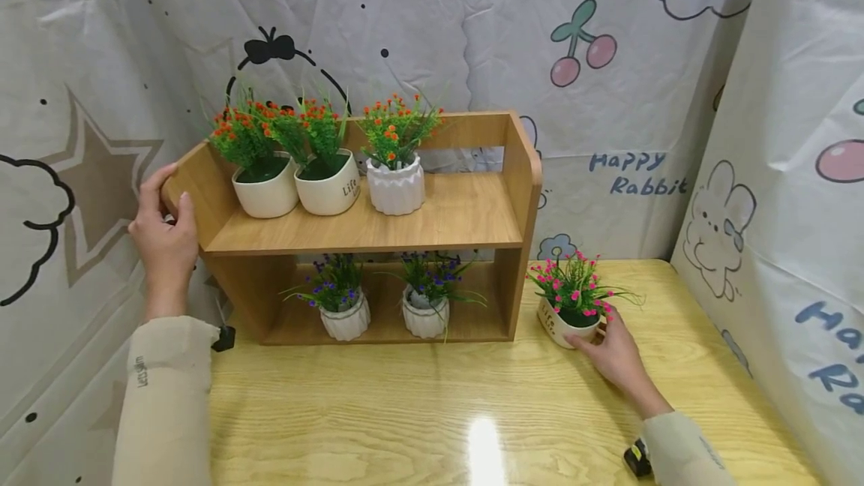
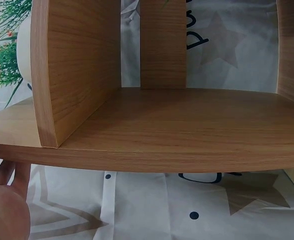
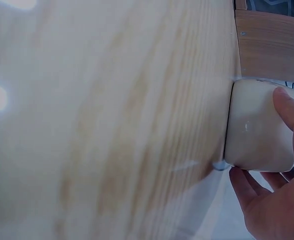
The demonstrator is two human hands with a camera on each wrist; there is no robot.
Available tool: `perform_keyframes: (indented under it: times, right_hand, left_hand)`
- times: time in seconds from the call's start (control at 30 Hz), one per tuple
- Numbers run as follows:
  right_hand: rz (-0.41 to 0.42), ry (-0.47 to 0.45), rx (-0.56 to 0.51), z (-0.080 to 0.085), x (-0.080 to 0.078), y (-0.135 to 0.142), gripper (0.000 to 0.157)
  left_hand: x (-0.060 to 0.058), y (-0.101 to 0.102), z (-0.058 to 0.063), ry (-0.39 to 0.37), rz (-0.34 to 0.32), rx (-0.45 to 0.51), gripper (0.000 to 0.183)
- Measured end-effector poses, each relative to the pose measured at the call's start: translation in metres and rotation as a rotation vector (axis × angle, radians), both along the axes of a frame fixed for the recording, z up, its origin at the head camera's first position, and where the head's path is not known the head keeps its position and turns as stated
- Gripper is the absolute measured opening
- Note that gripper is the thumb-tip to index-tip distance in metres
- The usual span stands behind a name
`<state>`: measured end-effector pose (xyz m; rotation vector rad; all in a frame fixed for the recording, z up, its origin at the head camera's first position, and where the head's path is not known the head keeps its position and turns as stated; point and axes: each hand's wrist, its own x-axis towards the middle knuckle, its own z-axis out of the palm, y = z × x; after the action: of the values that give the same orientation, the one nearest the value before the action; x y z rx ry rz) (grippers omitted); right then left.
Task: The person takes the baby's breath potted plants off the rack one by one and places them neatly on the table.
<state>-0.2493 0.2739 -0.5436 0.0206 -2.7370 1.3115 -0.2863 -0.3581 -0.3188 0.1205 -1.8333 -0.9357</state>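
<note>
My left hand (image 1: 165, 235) grips the left side panel of a two-tier wooden shelf (image 1: 445, 235), near its upper edge. In the left wrist view, part of that hand shows at the left, fingers behind the panel. Right of the shelf, my right hand (image 1: 613, 351) holds a cream pot of pink flowers (image 1: 572, 295), thumb on its front and fingers around its right side. The right wrist view shows the pot (image 3: 261, 127) upright at the table surface. Two cream pots with orange flowers (image 1: 265, 186) and a white fluted pot with orange flowers (image 1: 397, 186) stand on the upper tier.
Two white fluted pots with purple flowers (image 1: 346, 319) stand on the lower tier. The pale wooden table (image 1: 378, 411) reaches toward me. Patterned cloth (image 1: 621, 111) hangs behind and at both sides. Small black objects show beside both sleeves.
</note>
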Motion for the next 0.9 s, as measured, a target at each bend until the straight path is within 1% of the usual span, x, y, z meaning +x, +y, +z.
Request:
perform_keyframes:
  times: [0.13, 0.23, 0.3, 0.37, 0.5, 0.57, 0.63, 0.73, 0.83, 0.9]
  right_hand:
    - [-0.003, -0.005, 0.029, 0.001, 0.001, 0.003, 0.101]
    - [-0.006, 0.002, 0.045, 0.001, 0.001, 0.004, 0.102]
    - [-0.003, 0.008, 0.051, 0.001, 0.002, 0.004, 0.102]
    - [-0.009, 0.013, 0.058, 0.002, 0.004, 0.004, 0.105]
    - [-0.05, 0.055, 0.033, 0.009, 0.012, 0.004, 0.109]
    - [-0.091, 0.104, 0.004, 0.017, 0.016, 0.003, 0.107]
    - [-0.136, 0.181, -0.044, 0.026, 0.02, 0.0, 0.103]
    - [-0.205, 0.306, -0.096, 0.044, 0.024, -0.007, 0.1]
    - [-0.225, 0.421, -0.113, 0.067, 0.027, -0.019, 0.096]
    - [-0.194, 0.494, -0.11, 0.085, 0.028, -0.03, 0.093]
  left_hand:
    - [-0.011, -0.013, -0.009, -0.008, 0.013, -0.007, 0.04]
    - [-0.017, -0.02, -0.012, -0.018, 0.019, -0.005, 0.04]
    - [-0.019, -0.022, -0.014, -0.026, 0.025, 0.002, 0.04]
    - [-0.018, -0.022, -0.014, -0.034, 0.028, 0.005, 0.04]
    - [-0.017, -0.023, -0.015, -0.039, 0.027, 0.005, 0.041]
    - [-0.017, -0.023, -0.015, -0.04, 0.027, -0.001, 0.041]
    - [-0.017, -0.022, -0.014, -0.044, 0.028, -0.001, 0.04]
    - [-0.017, -0.022, -0.014, -0.053, 0.026, -0.005, 0.04]
    - [-0.017, -0.022, -0.014, -0.05, 0.023, 0.004, 0.041]
    - [-0.017, -0.022, -0.014, -0.044, 0.022, 0.006, 0.041]
